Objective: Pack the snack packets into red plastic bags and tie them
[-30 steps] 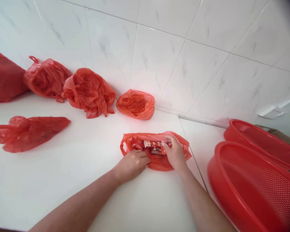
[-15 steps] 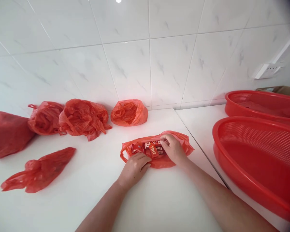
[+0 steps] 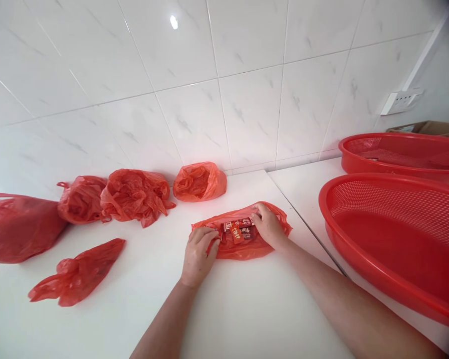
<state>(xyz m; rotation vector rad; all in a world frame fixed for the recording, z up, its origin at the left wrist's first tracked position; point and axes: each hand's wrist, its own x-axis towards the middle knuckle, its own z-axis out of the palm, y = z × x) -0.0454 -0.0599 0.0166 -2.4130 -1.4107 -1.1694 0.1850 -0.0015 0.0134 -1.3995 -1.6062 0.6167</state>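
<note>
An open red plastic bag [image 3: 239,254] lies flat on the white table in front of me, with several small printed packets [image 3: 241,233] in its mouth. Over the bag's left end, my left hand [image 3: 200,252] is curled, its thumb and fingers closed around a small red packet [image 3: 217,232] that they mostly cover. From the right side my right hand [image 3: 268,225] reaches in, with fingertips pinched at the end of a red packet [image 3: 243,222] in the upper row. An orange packet and a dark brown one lie below that row.
Along the tiled wall stand several crumpled red bags [image 3: 134,194], among them a smaller one [image 3: 200,182]. A full red bag [image 3: 20,229] is at far left, a knotted red bag [image 3: 78,271] nearer. Two red plastic baskets [image 3: 331,219] occupy the right, beyond a table seam.
My left hand has shifted left from the bag's near edge onto the packet at its left end. My right hand stays at the upper packets, which now lie more in line. The view has tilted slightly.
</note>
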